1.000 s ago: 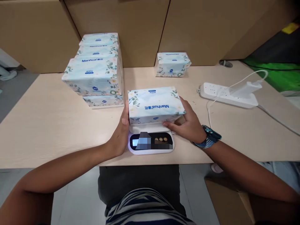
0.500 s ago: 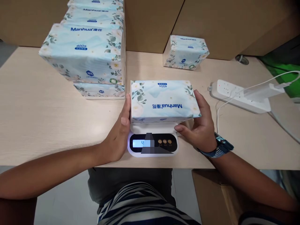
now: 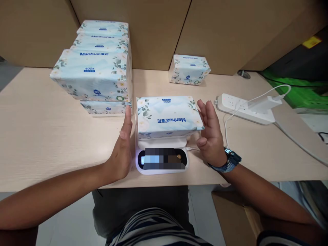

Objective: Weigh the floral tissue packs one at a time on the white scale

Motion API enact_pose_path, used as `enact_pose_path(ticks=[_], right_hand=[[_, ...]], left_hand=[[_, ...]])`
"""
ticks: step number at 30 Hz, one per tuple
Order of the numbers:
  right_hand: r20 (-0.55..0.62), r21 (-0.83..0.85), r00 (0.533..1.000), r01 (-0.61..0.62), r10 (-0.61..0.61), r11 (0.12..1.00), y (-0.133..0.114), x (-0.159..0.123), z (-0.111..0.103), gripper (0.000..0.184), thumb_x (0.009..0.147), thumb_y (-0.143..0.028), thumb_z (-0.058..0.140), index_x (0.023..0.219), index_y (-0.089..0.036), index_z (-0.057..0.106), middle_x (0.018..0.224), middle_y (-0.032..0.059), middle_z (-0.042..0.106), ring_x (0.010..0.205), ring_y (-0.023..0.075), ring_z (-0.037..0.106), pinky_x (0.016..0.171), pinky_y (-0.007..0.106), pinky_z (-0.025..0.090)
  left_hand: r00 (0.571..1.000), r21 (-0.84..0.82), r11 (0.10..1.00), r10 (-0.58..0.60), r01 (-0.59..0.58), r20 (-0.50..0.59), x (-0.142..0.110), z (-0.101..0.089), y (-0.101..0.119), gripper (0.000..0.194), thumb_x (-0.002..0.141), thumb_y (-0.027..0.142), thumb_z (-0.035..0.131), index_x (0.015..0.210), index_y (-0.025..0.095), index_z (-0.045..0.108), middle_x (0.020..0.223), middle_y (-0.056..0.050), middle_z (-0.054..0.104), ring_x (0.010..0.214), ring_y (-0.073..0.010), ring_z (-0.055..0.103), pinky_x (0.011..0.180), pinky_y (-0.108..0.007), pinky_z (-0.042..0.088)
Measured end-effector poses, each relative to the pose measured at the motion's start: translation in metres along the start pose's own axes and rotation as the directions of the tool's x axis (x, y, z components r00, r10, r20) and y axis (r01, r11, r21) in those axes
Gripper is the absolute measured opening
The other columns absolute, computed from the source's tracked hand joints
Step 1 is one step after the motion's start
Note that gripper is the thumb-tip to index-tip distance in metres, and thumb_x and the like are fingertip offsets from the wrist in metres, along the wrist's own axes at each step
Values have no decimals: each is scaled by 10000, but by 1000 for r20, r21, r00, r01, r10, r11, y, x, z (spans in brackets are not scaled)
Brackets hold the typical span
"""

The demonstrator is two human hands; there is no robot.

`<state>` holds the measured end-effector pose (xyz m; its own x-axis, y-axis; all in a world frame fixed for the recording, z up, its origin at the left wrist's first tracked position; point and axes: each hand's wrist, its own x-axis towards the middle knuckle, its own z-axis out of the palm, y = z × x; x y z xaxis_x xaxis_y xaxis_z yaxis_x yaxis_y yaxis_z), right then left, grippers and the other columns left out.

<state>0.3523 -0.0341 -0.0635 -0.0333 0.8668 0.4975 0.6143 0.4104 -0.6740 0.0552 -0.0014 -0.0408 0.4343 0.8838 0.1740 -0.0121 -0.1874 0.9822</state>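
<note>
Passable toward left edge of worktop (image 3: 38, 136); blocked near front-edge middle by scale (image 3: 162, 143) and tissue pack (image 3: 169, 114), toward right edge by power strip (image 3: 243, 110).

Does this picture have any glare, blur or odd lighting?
In the head view, blocky pixels mask part of the scale; a faint sheen lies on the table beside the left hand; the picture's top right corner falls dark; lettering on the pack is upside down but readable.
</note>
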Motion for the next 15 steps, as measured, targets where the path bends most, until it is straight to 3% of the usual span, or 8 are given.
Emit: enact_pose_path(ticks=[4,10,15], right_hand=[[-20,28,1000,8,-7,1000,1,0,4,1049,907,-955,248,1772,-454,-71,1907,39,80,1762,385,144,1384,701,308],[-46,196,999,-15,25,980,-1,-4,10,967,952,-914,217,1782,-461,14,1908,18,110,1751,347,207,1357,655,395],[-45,163,997,-54,62,985,3,-6,9,874,982,-797,-61,1784,-453,-4,1904,-38,124,1759,287,174,1373,635,380]], left_hand=[[999,54,998,33,-34,10,-3,-2,1,732,1074,745,41,1762,497,16,1883,192,-84,1781,-209,-123,1475,-468,-43],[1000,77,997,16,-17,11,-7,-2,5,693,1086,718,41,1749,524,-8,1880,210,-100,1779,-197,-140,1472,-460,-68],[1000,71,997,9,-10,10,-5,-1,5,721,1073,735,28,1755,503,-2,1882,203,-78,1781,-188,-121,1473,-436,-61]])
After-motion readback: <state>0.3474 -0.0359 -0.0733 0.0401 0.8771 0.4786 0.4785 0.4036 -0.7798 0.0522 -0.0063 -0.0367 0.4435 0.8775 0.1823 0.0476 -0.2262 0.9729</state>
